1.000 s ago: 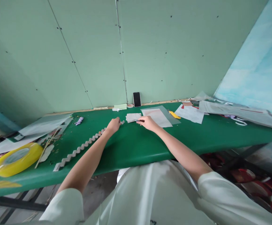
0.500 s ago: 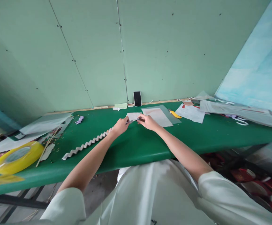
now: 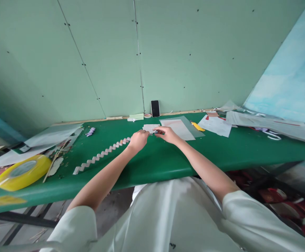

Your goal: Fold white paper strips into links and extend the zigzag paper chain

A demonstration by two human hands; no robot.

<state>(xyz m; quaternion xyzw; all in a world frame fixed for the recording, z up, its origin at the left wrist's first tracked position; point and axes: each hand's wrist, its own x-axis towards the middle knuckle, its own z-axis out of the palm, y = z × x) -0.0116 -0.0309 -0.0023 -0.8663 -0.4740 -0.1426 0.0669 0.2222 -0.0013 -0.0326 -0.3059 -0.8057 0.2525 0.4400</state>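
Observation:
My left hand (image 3: 139, 139) is closed over the upper end of a zigzag folded-paper chain (image 3: 97, 157), which trails down to the left across the table. The held end is hidden by my fingers. My right hand (image 3: 166, 133) is just to the right, with thumb and fingertips bent close together. A tiny grey-blue spot shows at these fingertips, too small to name. Small white paper pieces (image 3: 151, 127) lie just beyond both hands. Right behind my right hand is a larger white sheet (image 3: 180, 128).
On the green table (image 3: 152, 164) are a yellow tape roll (image 3: 40, 168), a purple folded piece (image 3: 90, 132) and a yellow cutter-like tool (image 3: 197, 126). A phone (image 3: 155, 109) leans on the wall. Papers (image 3: 217, 125) and a long sheet pile (image 3: 268, 124) lie at right.
My left hand has turned, now covering the small piece seen at its fingertips before. My right fingertips have shifted slightly away from it. The whole view has moved a little.

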